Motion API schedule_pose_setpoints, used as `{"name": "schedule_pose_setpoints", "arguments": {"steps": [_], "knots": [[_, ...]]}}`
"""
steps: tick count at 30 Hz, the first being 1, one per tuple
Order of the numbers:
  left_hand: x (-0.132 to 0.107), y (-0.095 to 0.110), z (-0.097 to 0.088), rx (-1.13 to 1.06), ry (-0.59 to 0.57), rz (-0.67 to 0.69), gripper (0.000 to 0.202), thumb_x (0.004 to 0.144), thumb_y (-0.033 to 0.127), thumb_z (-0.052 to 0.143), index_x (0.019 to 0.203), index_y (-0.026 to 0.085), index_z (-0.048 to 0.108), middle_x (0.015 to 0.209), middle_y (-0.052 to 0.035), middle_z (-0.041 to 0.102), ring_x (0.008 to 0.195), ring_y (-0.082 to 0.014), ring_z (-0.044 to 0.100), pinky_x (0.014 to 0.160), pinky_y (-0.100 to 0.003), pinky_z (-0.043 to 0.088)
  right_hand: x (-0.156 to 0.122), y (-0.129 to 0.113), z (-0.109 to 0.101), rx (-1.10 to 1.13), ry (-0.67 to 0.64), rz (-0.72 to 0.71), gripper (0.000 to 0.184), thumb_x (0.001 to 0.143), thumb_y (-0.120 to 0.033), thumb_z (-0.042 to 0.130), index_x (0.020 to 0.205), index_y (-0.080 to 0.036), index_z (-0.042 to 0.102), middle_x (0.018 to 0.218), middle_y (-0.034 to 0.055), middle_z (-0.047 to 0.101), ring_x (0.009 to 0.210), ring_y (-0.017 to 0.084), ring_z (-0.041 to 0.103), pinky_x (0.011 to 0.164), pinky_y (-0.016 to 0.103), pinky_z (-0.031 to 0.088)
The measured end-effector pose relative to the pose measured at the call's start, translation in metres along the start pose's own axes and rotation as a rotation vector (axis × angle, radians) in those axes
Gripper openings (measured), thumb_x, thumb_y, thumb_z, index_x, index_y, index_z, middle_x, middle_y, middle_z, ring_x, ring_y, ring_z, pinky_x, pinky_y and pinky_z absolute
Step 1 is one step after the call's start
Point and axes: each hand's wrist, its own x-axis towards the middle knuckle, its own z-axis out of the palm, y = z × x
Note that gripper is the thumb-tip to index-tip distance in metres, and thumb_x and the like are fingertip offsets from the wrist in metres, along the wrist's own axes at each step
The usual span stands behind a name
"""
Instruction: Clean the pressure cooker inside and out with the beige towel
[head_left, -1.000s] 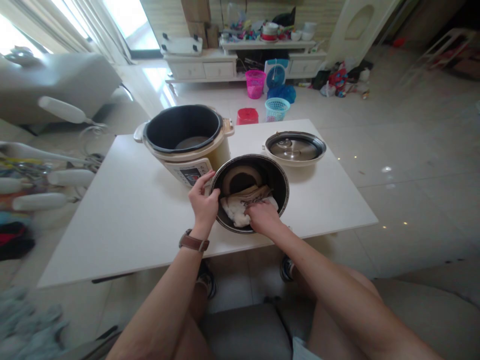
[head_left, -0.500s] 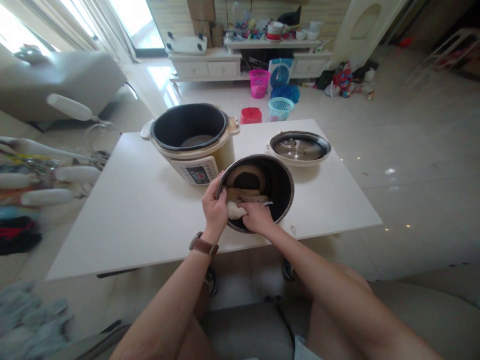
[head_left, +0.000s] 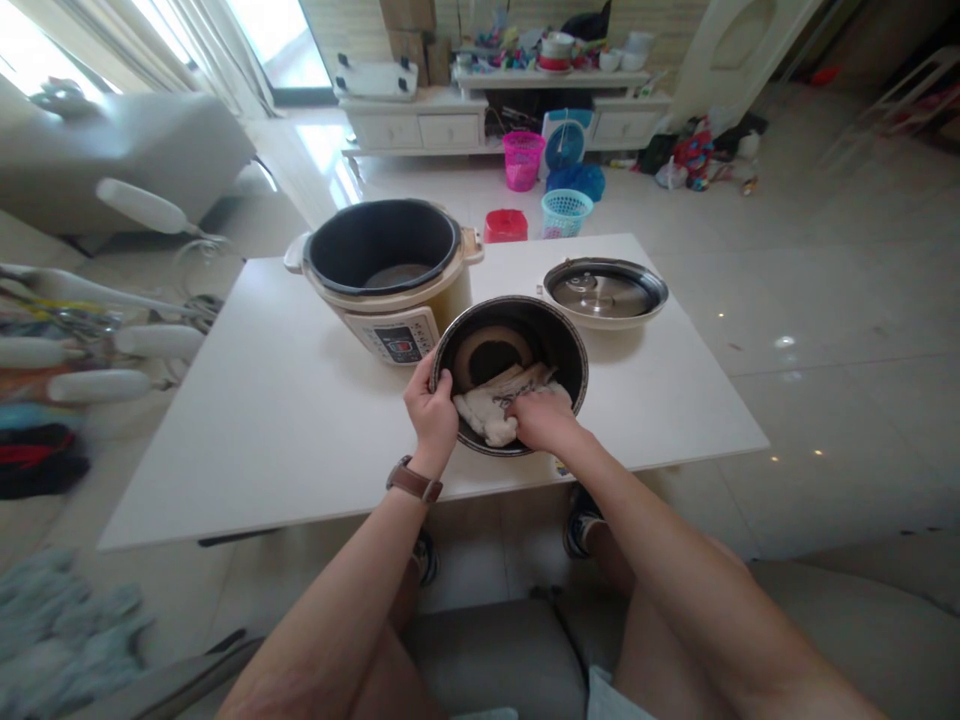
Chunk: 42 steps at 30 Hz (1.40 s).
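Observation:
A dark inner pot (head_left: 562, 340) is tilted with its mouth toward me, over the near side of the white table. My left hand (head_left: 433, 410) grips its left rim, thumb inside and fingers around the outside. Inside the pot, my right hand (head_left: 544, 415) holds a pale cloth (head_left: 487, 408) bunched against the lower wall; some fingertips are hidden in the fabric. Behind the pot stands the electric pressure cooker (head_left: 397, 335), its body uncovered and dark inside. The cooker lid (head_left: 604, 293) lies upside down on the right, apart from my hands.
The white table (head_left: 247, 420) carries all these items. Beyond it on the floor stand a red stool (head_left: 506, 226), a light-blue basket (head_left: 566, 213) and a pink basket (head_left: 523, 160). At the left are white-handled rods (head_left: 142, 205), close to the table edge.
My right hand has moved right within the pot, and the cloth is spread wider there. My left hand keeps its hold on the rim.

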Motion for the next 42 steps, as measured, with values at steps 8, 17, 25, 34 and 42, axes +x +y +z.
{"name": "schedule_pose_setpoints", "arguments": {"steps": [8, 17, 25, 34, 42], "knots": [[-0.019, 0.001, 0.011, 0.014, 0.017, 0.027, 0.034, 0.095, 0.025, 0.060, 0.126, 0.022, 0.074, 0.129, -0.0069, 0.075, 0.128, -0.0234, 0.066, 0.118, -0.040, 0.046, -0.003, 0.000, 0.011, 0.002, 0.083, 0.034, 0.042, 0.086, -0.018, 0.057, 0.122, -0.026, 0.078, 0.121, 0.0132, 0.079, 0.114, 0.031, 0.074, 0.092, 0.039, 0.052], [-0.035, 0.009, 0.024, 0.033, 0.081, 0.072, 0.039, 0.093, 0.015, 0.054, 0.129, 0.022, 0.069, 0.140, -0.0084, 0.068, 0.135, -0.0236, 0.060, 0.122, -0.040, 0.041, -0.004, -0.022, 0.024, 0.246, 0.193, 0.024, 0.049, 0.088, -0.019, 0.054, 0.131, -0.033, 0.070, 0.133, 0.0029, 0.076, 0.121, 0.026, 0.070, 0.095, 0.035, 0.052], [-0.004, 0.013, 0.009, 0.028, 0.040, 0.011, 0.047, 0.074, 0.007, 0.061, 0.118, 0.022, 0.068, 0.126, -0.0058, 0.072, 0.122, -0.0226, 0.066, 0.114, -0.038, 0.050, -0.003, -0.022, 0.021, 0.206, 0.195, -0.038, 0.050, 0.082, -0.019, 0.056, 0.126, -0.031, 0.074, 0.131, 0.0035, 0.076, 0.118, 0.028, 0.071, 0.093, 0.036, 0.053], [0.032, 0.012, -0.019, 0.052, -0.116, -0.016, 0.054, 0.066, 0.006, 0.062, 0.116, 0.019, 0.075, 0.125, -0.0061, 0.075, 0.122, -0.0273, 0.068, 0.117, -0.046, 0.050, -0.005, -0.025, 0.021, 0.071, 0.130, -0.139, 0.043, 0.083, -0.020, 0.056, 0.120, -0.027, 0.076, 0.129, 0.0068, 0.076, 0.113, 0.029, 0.073, 0.091, 0.037, 0.052], [0.026, 0.009, -0.022, 0.050, -0.142, 0.034, 0.057, 0.072, 0.003, 0.056, 0.120, 0.023, 0.078, 0.129, -0.0028, 0.076, 0.129, -0.0261, 0.065, 0.124, -0.048, 0.042, -0.002, -0.024, 0.021, 0.049, 0.125, -0.135, 0.042, 0.084, -0.021, 0.056, 0.121, -0.029, 0.075, 0.129, 0.0058, 0.077, 0.112, 0.027, 0.073, 0.092, 0.037, 0.051]]}}
